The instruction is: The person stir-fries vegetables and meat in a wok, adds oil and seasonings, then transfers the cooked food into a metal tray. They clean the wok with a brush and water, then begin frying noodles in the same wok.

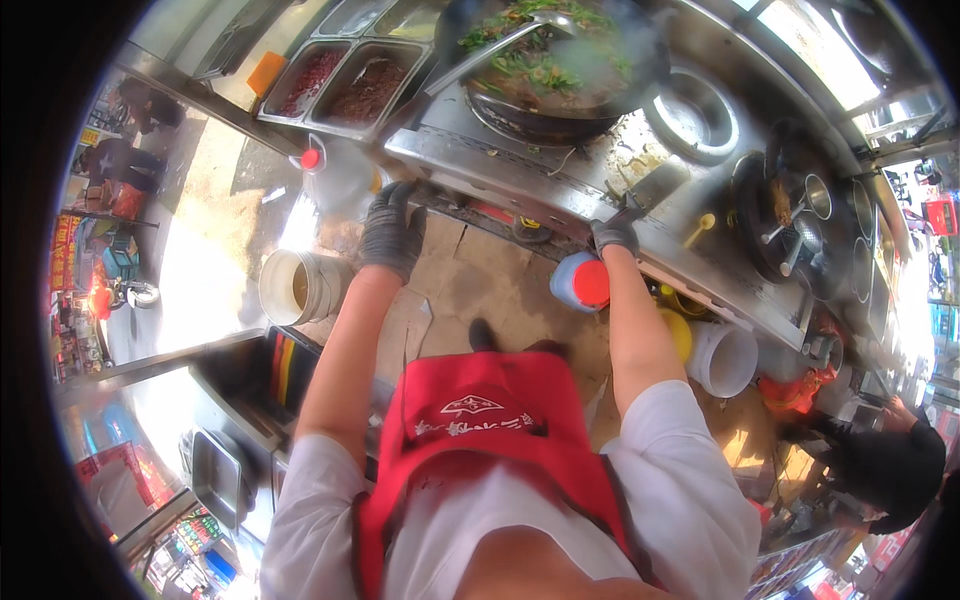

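Note:
My left hand (394, 231), in a dark grey glove, is at the front edge of the steel cooking counter (495, 161). Its thumb stands apart from the fingers, and nothing shows in it. My right hand (619, 231), gloved alike, is at the same edge further right. Beside its fingers lies a flat dark shape (660, 186); whether this is a tool or a shadow, and whether I grip it, I cannot tell. Beyond, a large wok (637, 71) holds steaming chopped greens (525, 56). A ladle (487, 52) rests across it, its dark handle pointing toward my left hand.
Steel food pans (367, 90) sit left of the wok. A plastic jug (337, 180) and a white bucket (322, 285) stand at left. Right are a metal ring (694, 116), strainers (808, 231) and a red-lidded container (589, 283) below. A person (877, 469) is at far right.

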A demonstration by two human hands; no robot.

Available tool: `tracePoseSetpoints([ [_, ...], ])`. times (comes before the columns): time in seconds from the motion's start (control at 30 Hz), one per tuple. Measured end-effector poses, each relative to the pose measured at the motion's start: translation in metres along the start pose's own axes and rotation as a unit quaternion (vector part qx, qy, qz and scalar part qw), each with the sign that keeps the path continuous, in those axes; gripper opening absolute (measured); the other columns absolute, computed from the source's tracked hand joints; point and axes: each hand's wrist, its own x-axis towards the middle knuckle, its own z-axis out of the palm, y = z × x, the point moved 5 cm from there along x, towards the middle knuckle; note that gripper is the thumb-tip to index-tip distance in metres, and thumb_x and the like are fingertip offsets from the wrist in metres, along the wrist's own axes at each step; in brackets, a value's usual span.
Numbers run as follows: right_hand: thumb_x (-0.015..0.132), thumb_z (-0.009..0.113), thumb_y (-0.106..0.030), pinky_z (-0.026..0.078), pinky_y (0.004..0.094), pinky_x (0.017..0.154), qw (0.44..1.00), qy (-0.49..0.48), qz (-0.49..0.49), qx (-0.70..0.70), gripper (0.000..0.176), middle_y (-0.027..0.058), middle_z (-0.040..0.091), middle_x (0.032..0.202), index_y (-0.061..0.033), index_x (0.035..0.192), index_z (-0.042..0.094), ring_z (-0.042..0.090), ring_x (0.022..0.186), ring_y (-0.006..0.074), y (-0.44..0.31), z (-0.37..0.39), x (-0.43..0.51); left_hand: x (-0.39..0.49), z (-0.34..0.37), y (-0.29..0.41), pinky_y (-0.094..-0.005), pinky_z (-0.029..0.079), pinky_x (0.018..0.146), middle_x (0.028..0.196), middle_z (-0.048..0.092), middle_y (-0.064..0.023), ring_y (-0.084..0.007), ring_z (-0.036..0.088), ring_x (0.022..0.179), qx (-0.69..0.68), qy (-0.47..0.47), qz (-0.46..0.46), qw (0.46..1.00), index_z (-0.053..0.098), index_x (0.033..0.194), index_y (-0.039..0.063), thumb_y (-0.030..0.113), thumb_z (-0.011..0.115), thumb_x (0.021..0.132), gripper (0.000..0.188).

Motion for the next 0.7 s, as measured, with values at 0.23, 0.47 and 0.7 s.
tracePoseSetpoints([
  [0.23, 0.089, 0.064, -0.038, 0.036, 0.0293, 0.037, 0.925, -0.026, 0.140, 0.352, 0.033, 0.0033, 0.054, 0.069, -0.0074, 0.097, 0.057, 0.044, 0.040, 0.0137, 0.061, -0.084, -0.050, 0.123, -0.007, -0.042, -0.0444, 0.041, 0.098, 0.127, 0.048, -0.0235, -0.0397, 0.049, 0.117, 0.140, -0.074, -0.057, 0.986, 0.039, 0.133, 0.005, 0.020, 0.071, 0.076, 0.067],
  [0.47, 0.085, 0.071, -0.032, 0.046, 0.0258, 0.056, 0.920, 0.050, -0.177, 0.347, 0.040, 0.0023, 0.058, 0.078, -0.0056, 0.111, 0.058, 0.055, 0.064, 0.0111, -0.038, -0.221, -0.007, 0.220, 0.065, -0.038, -0.0442, 0.047, 0.081, 0.097, 0.063, -0.0194, -0.0366, 0.062, 0.094, 0.118, -0.289, -0.080, 0.947, 0.048, 0.121, 0.006, 0.027, 0.072, 0.079, 0.052],
  [0.7, 0.089, 0.055, -0.046, 0.045, 0.0366, 0.089, 0.941, -0.094, -0.144, -0.292, 0.041, 0.0161, 0.066, 0.106, -0.0116, 0.108, 0.067, 0.063, 0.100, 0.0274, -0.176, -0.354, 0.082, 0.231, 0.017, -0.055, -0.0384, 0.049, 0.075, 0.098, 0.064, -0.0211, -0.0349, 0.063, 0.084, -0.078, -0.182, -0.039, 0.979, 0.044, 0.133, 0.009, 0.015, 0.062, 0.089, 0.048],
])
